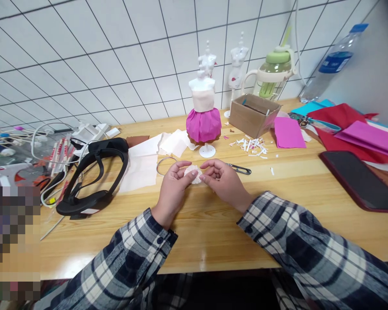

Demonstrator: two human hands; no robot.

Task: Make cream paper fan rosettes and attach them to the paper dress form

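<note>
Between my two hands is a small cream ruffled piece (196, 175), paper or cloth, with a gathered edge. My left hand (177, 181) pinches its left side between thumb and fingers. On the other side, my right hand (221, 178) pinches the right edge, its other fingers curled. Just beyond stands a small white dress form (202, 82) on a round base, wearing a cream top (203, 100) and a puffed magenta skirt (203, 125). Thread snips (241, 169) lie beside my right hand, and a thin metal ring (163, 160) lies behind my left.
Cream sheets (142, 163) and a black headset strap (116, 155) lie to the left. Right of the dress form are a cardboard box (255, 114), paper scraps (252, 146), magenta sheets (289, 132), a phone (364, 181), a green-lidded jug (274, 71) and a water bottle (336, 64).
</note>
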